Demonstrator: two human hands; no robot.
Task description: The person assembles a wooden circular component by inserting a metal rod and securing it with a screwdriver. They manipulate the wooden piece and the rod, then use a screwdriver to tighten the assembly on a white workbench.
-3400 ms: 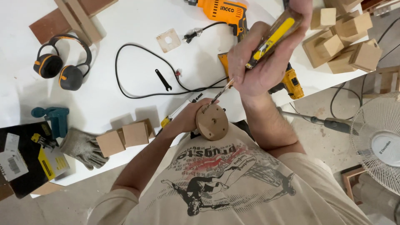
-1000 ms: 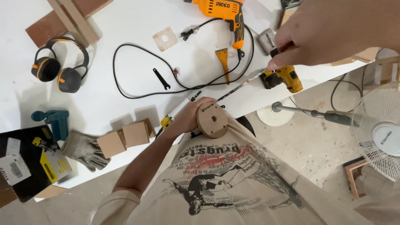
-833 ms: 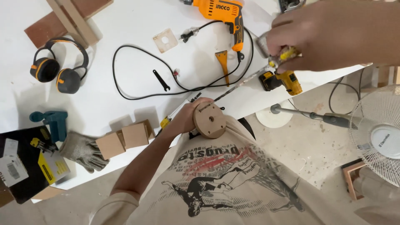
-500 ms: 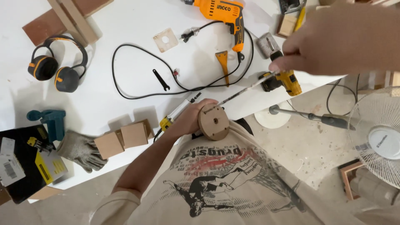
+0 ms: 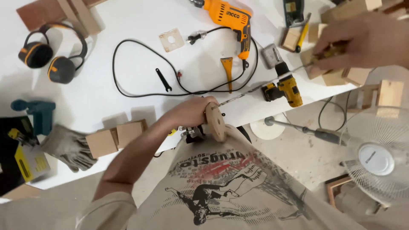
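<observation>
The left hand (image 5: 189, 113) clasps a round pale wooden disc (image 5: 215, 121) at the white table's (image 5: 128, 64) near edge, fingers wrapped behind it. The right hand (image 5: 362, 38), far right, pinches a long thin metal file (image 5: 260, 87) (handle hidden), its tip touching the disc.

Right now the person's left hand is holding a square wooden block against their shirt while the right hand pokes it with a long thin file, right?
Not quite. The head view shows the left hand holding a round wooden disc, not a square block. The right hand does put the long thin file to it.
</observation>
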